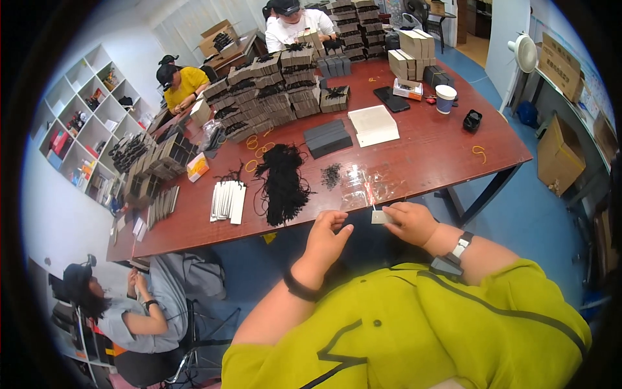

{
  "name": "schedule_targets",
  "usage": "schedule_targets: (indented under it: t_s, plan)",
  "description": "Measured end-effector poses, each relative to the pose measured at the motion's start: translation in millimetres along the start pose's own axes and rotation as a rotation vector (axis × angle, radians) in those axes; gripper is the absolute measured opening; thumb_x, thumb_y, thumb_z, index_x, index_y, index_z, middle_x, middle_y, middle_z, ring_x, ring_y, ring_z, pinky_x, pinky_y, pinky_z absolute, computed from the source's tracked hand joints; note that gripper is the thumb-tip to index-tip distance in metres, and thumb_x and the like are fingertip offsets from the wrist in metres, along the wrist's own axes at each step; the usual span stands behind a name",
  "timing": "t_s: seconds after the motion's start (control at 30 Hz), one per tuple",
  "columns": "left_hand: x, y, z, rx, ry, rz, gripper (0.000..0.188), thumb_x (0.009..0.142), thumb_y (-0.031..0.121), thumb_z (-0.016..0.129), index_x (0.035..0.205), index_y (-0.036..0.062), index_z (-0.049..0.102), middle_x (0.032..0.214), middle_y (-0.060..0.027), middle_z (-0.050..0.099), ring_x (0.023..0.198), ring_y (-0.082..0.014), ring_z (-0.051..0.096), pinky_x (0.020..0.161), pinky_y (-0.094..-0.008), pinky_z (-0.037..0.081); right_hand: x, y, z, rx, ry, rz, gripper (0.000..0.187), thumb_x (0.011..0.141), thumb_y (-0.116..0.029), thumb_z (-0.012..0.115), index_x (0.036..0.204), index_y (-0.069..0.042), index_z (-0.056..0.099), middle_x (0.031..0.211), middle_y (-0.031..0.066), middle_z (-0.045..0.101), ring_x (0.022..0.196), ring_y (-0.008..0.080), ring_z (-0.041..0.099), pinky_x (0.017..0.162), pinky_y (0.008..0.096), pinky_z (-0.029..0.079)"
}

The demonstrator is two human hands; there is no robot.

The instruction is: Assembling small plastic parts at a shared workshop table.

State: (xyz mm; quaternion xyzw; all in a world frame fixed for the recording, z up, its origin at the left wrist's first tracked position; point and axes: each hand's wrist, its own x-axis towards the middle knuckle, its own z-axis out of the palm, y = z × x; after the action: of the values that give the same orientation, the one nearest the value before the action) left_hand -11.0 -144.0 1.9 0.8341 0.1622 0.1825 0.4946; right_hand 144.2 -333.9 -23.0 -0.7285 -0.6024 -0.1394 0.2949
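At the table's near edge my right hand [411, 223] is closed on a small pale card [380, 217], gripping its right side. My left hand [329, 236] is just left of the card and apart from it, fingers loosely curled with a gap to the thumb and nothing visible in them. Beyond the card lies a clear plastic bag [370, 188] with a red mark. A small pile of tiny black pieces [331, 176] sits left of the bag. Further left are a tangled heap of black cords [283, 185] and a row of white cards [227, 202].
Stacks of grey cards with black cords [265, 91] fill the table's far left. Behind the bag are dark grey blocks [328, 138], a white card stack [374, 125], a phone [392, 99] and a paper cup [445, 98]. Several co-workers sit around the table, one at the lower left [146, 318].
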Motion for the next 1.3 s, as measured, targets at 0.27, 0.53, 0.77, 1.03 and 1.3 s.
schedule_targets:
  t_s: [0.27, 0.53, 0.77, 1.03, 1.3]
  plan:
    - [0.3, -0.7, 1.1, 0.039, -0.005, 0.083, 0.024, 0.078, 0.004, 0.068, 0.1, 0.002, 0.059, 0.102, -0.0079, 0.054, 0.092, -0.0177, 0.057, 0.082, -0.0277, 0.048, -3.2, 1.0, 4.9, -0.001, 0.006, -0.009, 0.037, 0.073, -0.017, 0.07, 0.106, -0.004, 0.06, 0.093, 0.0103, 0.063, 0.078, 0.0265, 0.063, 0.067, 0.033, 0.052]
    - [0.6, -10.2, 3.8, 0.137, -0.081, 0.021, 0.016, 0.076, 0.007, 0.069, 0.088, 0.0013, 0.061, 0.089, -0.0085, 0.055, 0.083, -0.0179, 0.057, 0.073, -0.027, 0.047, 13.1, 8.1, 24.2, -0.104, 0.126, 0.055, 0.036, 0.067, -0.017, 0.072, 0.099, -0.007, 0.061, 0.087, 0.0086, 0.06, 0.078, 0.0259, 0.058, 0.067, 0.0361, 0.047]
    - [50.5, -26.5, -54.1, 0.494, 0.26, 0.17, 0.008, 0.07, 0.005, 0.067, 0.076, 0.0017, 0.063, 0.079, -0.0129, 0.056, 0.076, -0.0294, 0.057, 0.068, -0.0353, 0.047, 15.9, 7.8, 12.6, -0.128, 0.11, 0.089, 0.038, 0.064, -0.025, 0.075, 0.096, -0.009, 0.062, 0.086, 0.0063, 0.055, 0.081, 0.0257, 0.054, 0.071, 0.037, 0.044]
    - [111.9, -53.2, -73.0, 0.869, -0.098, 0.074, 0.012, 0.069, 0.014, 0.071, 0.08, 0.008, 0.069, 0.085, -0.0119, 0.059, 0.086, -0.0289, 0.057, 0.078, -0.0395, 0.047, 23.2, 4.5, 1.6, -0.072, 0.099, 0.084, 0.054, 0.066, -0.045, 0.074, 0.098, -0.005, 0.061, 0.094, 0.0123, 0.057, 0.085, 0.0291, 0.055, 0.076, 0.037, 0.045]
    - [49.0, 9.7, -116.9, 0.324, -0.789, -0.049, 0.01, 0.076, 0.009, 0.068, 0.084, 0.0029, 0.067, 0.077, -0.0061, 0.066, 0.073, -0.0144, 0.062, 0.069, -0.0278, 0.048, 18.0, 22.1, -1.9, 0.093, 0.166, 0.138, 0.034, 0.073, -0.027, 0.071, 0.097, -0.004, 0.06, 0.093, 0.014, 0.058, 0.08, 0.0316, 0.059, 0.069, 0.0349, 0.049]
